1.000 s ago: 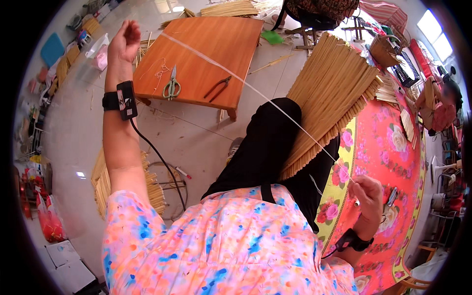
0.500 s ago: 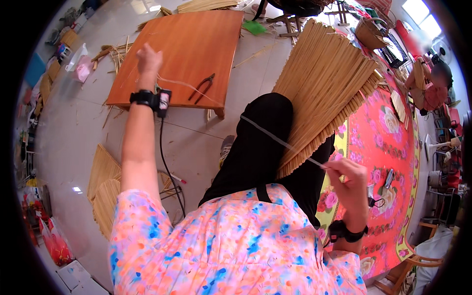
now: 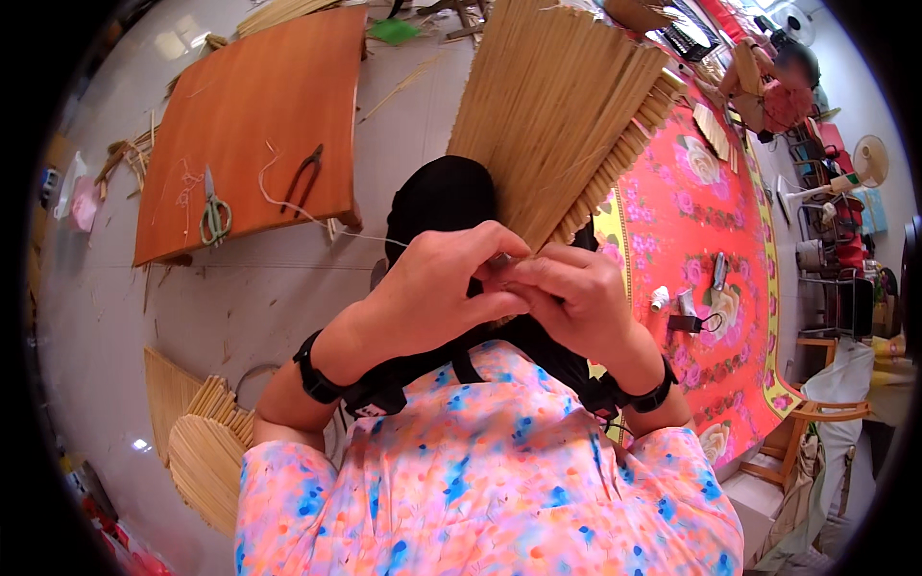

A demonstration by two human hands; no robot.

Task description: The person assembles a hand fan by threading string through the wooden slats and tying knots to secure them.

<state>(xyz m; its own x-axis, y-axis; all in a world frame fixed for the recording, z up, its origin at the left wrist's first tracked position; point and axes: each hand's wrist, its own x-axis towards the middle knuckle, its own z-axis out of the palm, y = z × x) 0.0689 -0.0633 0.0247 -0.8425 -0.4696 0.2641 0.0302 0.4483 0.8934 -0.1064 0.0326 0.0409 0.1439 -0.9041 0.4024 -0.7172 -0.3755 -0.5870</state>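
My left hand (image 3: 437, 283) and my right hand (image 3: 581, 293) meet over my lap, both closed in a pinch with fingertips almost touching. A thin white string (image 3: 331, 226) trails from the table to my left hand; its end between the fingers is hidden. Just beyond my hands, a fan-shaped bundle of flat tan strips (image 3: 547, 106) rests across my legs, its narrow end behind my right fingers. Its right side shows a row of folded strip ends.
On the wooden table (image 3: 259, 86) at the left lie scissors (image 3: 213, 211) with green handles and dark pliers (image 3: 304, 180). More strip fans (image 3: 204, 451) lie on the floor at lower left. A red floral mat (image 3: 706, 317) spreads at right; beyond it, a person (image 3: 783, 96) sits near a fan (image 3: 869, 161).
My left hand has come back from above the table to meet my right hand, which moved inward and up. The stretched string is now slack. The view has shifted, bringing the scissors into sight.
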